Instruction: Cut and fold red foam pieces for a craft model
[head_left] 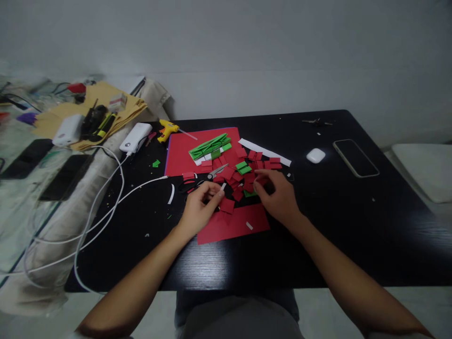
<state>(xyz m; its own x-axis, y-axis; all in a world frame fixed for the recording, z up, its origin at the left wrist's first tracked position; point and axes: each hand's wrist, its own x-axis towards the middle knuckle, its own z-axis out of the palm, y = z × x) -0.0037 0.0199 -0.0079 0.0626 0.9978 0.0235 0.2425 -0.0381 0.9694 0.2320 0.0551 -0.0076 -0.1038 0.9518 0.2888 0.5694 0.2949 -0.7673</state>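
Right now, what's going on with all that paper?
Someone is busy with little paper pieces at a black table. Their left hand pinches a small white strip. Their right hand is at the pile of red pieces; whether it grips one is hard to tell. Scissors lie beside the pile, and a yellow glue gun lies farther back, untouched.

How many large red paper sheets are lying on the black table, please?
2: the rear red sheet, partly covered by the folded green paper, and the front red sheet, with a small white strip on it. Others could be hidden underneath.
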